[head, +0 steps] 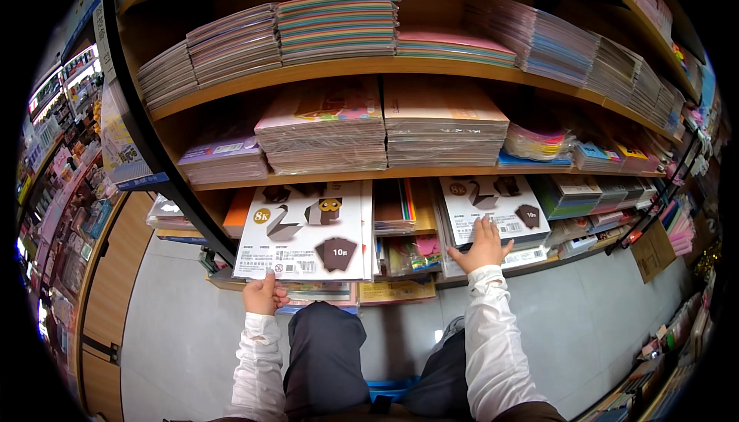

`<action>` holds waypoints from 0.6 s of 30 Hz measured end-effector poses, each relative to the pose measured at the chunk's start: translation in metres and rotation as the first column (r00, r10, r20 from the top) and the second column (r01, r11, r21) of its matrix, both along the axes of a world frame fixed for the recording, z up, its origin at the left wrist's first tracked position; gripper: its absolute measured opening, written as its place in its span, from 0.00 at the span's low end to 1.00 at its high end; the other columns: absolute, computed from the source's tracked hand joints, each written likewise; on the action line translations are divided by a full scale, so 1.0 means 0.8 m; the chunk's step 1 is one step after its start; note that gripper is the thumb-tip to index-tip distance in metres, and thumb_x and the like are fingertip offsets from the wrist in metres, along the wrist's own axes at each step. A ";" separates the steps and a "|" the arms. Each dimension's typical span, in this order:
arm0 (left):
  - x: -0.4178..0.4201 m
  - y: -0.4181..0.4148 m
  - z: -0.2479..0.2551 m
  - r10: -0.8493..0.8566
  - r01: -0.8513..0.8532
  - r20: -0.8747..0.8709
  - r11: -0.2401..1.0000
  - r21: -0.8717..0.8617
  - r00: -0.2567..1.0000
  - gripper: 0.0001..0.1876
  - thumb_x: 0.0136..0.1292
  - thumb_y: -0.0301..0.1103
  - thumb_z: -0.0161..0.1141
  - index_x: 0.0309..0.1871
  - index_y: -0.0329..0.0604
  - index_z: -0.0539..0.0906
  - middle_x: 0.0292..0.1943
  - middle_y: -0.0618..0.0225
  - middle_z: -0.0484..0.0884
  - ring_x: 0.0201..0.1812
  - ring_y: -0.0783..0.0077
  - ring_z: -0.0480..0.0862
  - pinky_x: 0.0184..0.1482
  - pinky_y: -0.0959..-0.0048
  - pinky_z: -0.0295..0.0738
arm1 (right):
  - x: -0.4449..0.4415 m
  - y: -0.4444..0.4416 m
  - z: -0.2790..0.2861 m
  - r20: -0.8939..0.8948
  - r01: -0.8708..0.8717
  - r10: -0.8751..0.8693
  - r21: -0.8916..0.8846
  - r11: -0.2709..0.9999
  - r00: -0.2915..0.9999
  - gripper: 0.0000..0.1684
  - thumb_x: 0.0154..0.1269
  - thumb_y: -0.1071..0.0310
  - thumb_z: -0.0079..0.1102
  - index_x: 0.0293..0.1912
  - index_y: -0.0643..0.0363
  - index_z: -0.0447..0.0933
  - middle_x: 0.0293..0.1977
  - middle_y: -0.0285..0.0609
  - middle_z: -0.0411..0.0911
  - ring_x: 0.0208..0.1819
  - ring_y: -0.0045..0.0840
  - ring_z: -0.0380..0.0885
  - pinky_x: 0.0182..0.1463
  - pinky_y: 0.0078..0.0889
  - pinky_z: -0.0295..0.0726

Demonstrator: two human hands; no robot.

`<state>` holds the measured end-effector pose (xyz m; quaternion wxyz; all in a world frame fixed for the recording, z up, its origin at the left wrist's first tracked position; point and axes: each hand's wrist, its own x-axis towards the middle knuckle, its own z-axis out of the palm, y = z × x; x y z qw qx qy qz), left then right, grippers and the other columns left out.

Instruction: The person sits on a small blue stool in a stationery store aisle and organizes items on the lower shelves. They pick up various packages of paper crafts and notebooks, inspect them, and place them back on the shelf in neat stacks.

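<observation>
A packet of craft paper with origami pictures (300,257) juts out from the lower shelf at centre left. My left hand (264,295) is at its front edge, thumb on top and fingers curled below. My right hand (482,246) lies with spread fingers on the front of a similar packet (491,202), which tops a stack on the same shelf to the right. Between the two stand packs of dark and coloured paper (395,211).
Above are wooden shelves (346,67) with stacked coloured paper (338,26) and wrapped pads (323,139). More packs (398,292) lie low before my knees. A black shelf post (167,162) rises at left, a wooden cabinet (107,283) beyond it. Goods stand at lower right.
</observation>
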<state>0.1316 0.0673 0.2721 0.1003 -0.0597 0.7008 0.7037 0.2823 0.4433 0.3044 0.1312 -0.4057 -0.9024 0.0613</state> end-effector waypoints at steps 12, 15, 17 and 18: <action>0.056 0.024 -0.017 -0.342 0.342 -0.017 0.933 0.109 0.939 0.19 0.66 0.40 0.45 0.25 0.32 0.72 0.14 0.58 0.75 0.18 0.64 0.80 0.21 0.74 0.75 | 0.000 -0.005 -0.008 -0.033 -0.006 0.007 0.035 0.999 0.999 0.43 0.50 0.40 0.54 0.60 0.57 0.60 0.63 0.42 0.56 0.65 0.33 0.53 0.63 0.63 0.38; 0.081 0.048 -0.024 -0.558 0.547 0.021 0.819 0.172 0.830 0.15 0.66 0.34 0.45 0.27 0.31 0.72 0.15 0.58 0.76 0.23 0.62 0.81 0.28 0.71 0.78 | -0.004 -0.008 -0.016 -0.056 0.003 0.000 0.048 0.999 0.998 0.42 0.51 0.41 0.53 0.59 0.57 0.60 0.62 0.43 0.56 0.64 0.33 0.53 0.63 0.63 0.38; 0.093 0.068 -0.026 -0.706 0.688 0.013 0.693 0.214 0.708 0.12 0.65 0.31 0.45 0.30 0.31 0.73 0.19 0.59 0.78 0.27 0.64 0.82 0.33 0.73 0.77 | -0.006 -0.005 -0.025 -0.129 0.010 0.005 0.114 0.993 0.992 0.37 0.54 0.42 0.50 0.55 0.59 0.66 0.59 0.46 0.61 0.62 0.34 0.58 0.62 0.64 0.40; 0.099 0.076 -0.024 -0.737 0.716 0.024 0.664 0.214 0.676 0.12 0.65 0.31 0.45 0.30 0.31 0.73 0.20 0.59 0.78 0.28 0.65 0.82 0.34 0.73 0.77 | -0.008 -0.002 -0.026 -0.153 0.005 0.013 0.117 0.993 0.988 0.35 0.55 0.43 0.50 0.53 0.60 0.67 0.58 0.47 0.63 0.61 0.35 0.59 0.61 0.65 0.41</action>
